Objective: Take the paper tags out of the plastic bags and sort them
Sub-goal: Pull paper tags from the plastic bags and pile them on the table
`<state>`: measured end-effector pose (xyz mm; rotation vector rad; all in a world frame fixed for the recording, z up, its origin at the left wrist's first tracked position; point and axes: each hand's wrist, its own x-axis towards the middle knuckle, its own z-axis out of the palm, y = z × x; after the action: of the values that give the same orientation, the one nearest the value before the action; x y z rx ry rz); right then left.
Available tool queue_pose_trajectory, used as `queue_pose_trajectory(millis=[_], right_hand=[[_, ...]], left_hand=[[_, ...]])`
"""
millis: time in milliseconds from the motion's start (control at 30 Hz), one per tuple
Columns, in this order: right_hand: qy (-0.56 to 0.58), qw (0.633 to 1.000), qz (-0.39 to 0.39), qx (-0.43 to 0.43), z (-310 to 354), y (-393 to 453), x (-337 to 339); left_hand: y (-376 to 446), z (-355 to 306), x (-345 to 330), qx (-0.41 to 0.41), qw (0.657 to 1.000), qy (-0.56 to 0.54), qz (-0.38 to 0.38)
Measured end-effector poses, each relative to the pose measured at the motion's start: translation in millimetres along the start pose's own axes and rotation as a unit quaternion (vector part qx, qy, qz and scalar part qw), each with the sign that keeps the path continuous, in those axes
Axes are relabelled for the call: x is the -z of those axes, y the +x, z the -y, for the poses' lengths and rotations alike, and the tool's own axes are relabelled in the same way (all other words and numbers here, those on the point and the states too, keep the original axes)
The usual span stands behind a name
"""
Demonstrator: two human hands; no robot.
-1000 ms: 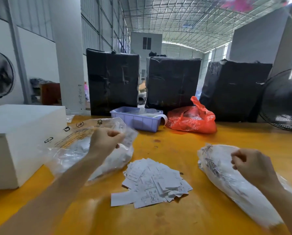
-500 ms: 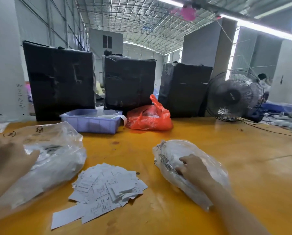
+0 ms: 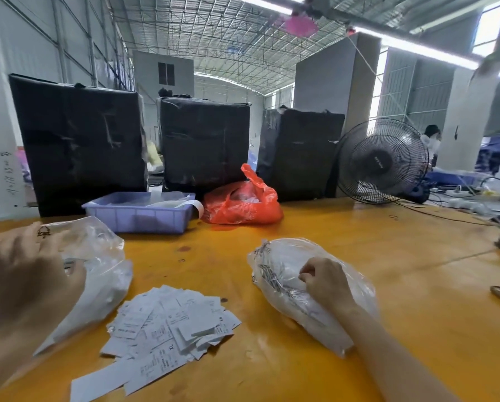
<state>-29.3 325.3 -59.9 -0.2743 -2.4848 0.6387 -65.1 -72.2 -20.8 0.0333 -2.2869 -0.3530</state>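
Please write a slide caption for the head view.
Each hand, left and right, on a plastic bag, loose paper tags between.

Warehouse / packing floor, not a home or office. Evidence: high corrugated metal roof (image 3: pixel 214 33) on steel trusses, long strip lights (image 3: pixel 417 49), concrete pillars (image 3: pixel 463 120). Three big black-wrapped bales (image 3: pixel 80 140) stand along the far edge of a long orange table (image 3: pixel 359 256). Lilac plastic bin (image 3: pixel 138 217), red bag (image 3: pixel 243 203), standing fan (image 3: pixel 383 161) on it. Another worker (image 3: pixel 430 139) at a station far right.
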Motion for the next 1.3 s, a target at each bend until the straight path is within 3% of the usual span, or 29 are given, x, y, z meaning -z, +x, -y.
queue_pose_trajectory(millis=[167,233,300,367,467,533,600,833,933,1100,1233,1300], right_hand=[[0.107,0.988,-0.110,-0.001,11,-2,7],[0.141,0.977,-0.162,0.015,21,-4,11],[0.247,0.951,-0.185,0.005,33,-8,16],[0.407,0.903,-0.137,-0.033,52,-15,19],[0.568,0.820,0.029,-0.070,87,-35,9],[0.555,0.824,0.107,-0.046,104,-51,-2],[0.515,0.845,0.143,-0.015,115,-63,-8],[0.447,0.866,0.219,0.038,125,-77,-7],[0.414,0.879,0.230,0.055,124,-77,-8],[0.361,0.910,0.167,0.115,122,-80,-13],[0.334,0.921,0.128,0.157,122,-79,-14],[0.303,0.927,0.147,0.166,122,-80,-15]], left_hand=[[-24,-42,6,-0.072,0.991,-0.106,-0.038],[-38,-61,3,-0.073,0.974,-0.214,0.009],[-53,-76,2,-0.021,0.941,-0.326,0.087],[-67,-86,-2,0.042,0.896,-0.408,0.173],[-80,-100,-6,0.142,0.776,-0.535,0.302],[-83,-107,-4,0.179,0.720,-0.575,0.345],[-83,-109,-3,0.199,0.694,-0.590,0.361],[-87,-107,-5,0.265,0.660,-0.614,0.342],[-83,-104,-3,0.247,0.670,-0.626,0.312],[-86,-102,-6,0.228,0.700,-0.615,0.282],[-86,-104,-8,0.272,0.672,-0.622,0.295],[-86,-103,-8,0.242,0.684,-0.625,0.287]])
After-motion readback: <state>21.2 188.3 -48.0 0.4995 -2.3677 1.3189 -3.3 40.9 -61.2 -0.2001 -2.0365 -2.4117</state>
